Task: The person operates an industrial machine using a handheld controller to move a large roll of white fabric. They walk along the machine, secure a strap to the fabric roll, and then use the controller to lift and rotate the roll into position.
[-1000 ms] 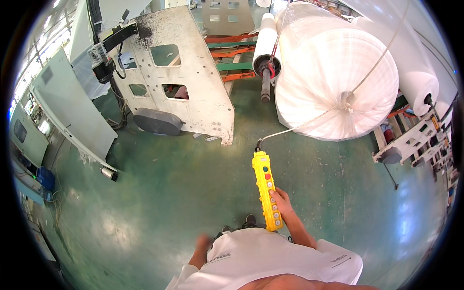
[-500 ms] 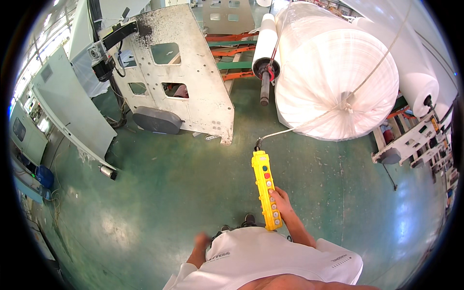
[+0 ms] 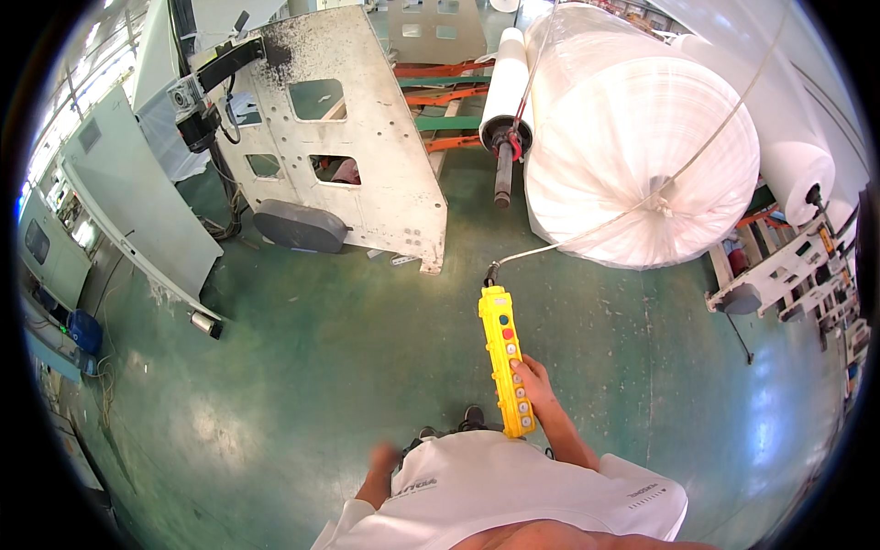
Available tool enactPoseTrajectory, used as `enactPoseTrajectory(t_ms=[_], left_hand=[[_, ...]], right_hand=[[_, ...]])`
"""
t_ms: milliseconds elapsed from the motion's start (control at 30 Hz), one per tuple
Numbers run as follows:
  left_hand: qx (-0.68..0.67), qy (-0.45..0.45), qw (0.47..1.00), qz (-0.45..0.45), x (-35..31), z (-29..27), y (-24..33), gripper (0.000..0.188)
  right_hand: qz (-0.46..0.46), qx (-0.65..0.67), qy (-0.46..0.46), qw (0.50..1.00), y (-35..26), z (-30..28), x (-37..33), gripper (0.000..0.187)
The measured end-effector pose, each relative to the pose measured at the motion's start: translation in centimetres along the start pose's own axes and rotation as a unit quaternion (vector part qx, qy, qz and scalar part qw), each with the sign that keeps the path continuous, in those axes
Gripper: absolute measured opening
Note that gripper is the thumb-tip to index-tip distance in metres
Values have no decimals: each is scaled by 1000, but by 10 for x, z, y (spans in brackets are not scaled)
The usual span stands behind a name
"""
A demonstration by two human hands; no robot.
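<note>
My right hand (image 3: pixel 534 380) is wrapped round a yellow crane pendant control (image 3: pixel 500 335), its thumb lying on the row of buttons. A pale cable runs from the pendant's top toward the upper right. Down at my left side, my left hand (image 3: pixel 385 456) is blurred and its fingers cannot be made out. Ahead, a narrow white roll (image 3: pixel 507 78) has a metal shaft (image 3: pixel 503 179) sticking out of its near end. A red hook or sling (image 3: pixel 515 144) sits round the shaft, with a line rising from it.
Right of the narrow roll lies a huge film-wrapped white roll (image 3: pixel 642 156). A white machine side frame (image 3: pixel 394 202) with cut-outs stands ahead left, a pale cabinet door (image 3: pixel 137 192) beyond it. More rolls (image 3: pixel 796 174) and frames (image 3: pixel 775 266) line the right. The floor (image 3: pixel 302 367) is green.
The narrow roll's shaft end has come slightly nearer and lower. My right hand keeps its hold on the pendant, and both arms stay almost where they were.
</note>
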State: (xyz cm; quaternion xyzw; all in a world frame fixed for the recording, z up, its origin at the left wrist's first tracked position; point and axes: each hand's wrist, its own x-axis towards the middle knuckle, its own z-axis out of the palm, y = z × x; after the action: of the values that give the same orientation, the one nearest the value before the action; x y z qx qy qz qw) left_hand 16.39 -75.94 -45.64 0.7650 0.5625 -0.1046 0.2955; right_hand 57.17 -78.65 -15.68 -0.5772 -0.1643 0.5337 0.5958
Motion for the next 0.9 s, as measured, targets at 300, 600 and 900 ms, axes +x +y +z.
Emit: enactPoseTrajectory(t_ms=[300, 600, 900], left_hand=[[25, 16, 999, 24, 0, 0, 1, 17], [16, 38, 999, 31, 0, 3, 0, 15], [35, 71, 996, 52, 2, 10, -4, 18]], right_hand=[[-8, -12, -7, 1000, 8, -5, 7, 40], [-2, -9, -4, 1000, 4, -3, 5, 41], [-10, -21, 2, 1000, 10, -8, 10, 42]])
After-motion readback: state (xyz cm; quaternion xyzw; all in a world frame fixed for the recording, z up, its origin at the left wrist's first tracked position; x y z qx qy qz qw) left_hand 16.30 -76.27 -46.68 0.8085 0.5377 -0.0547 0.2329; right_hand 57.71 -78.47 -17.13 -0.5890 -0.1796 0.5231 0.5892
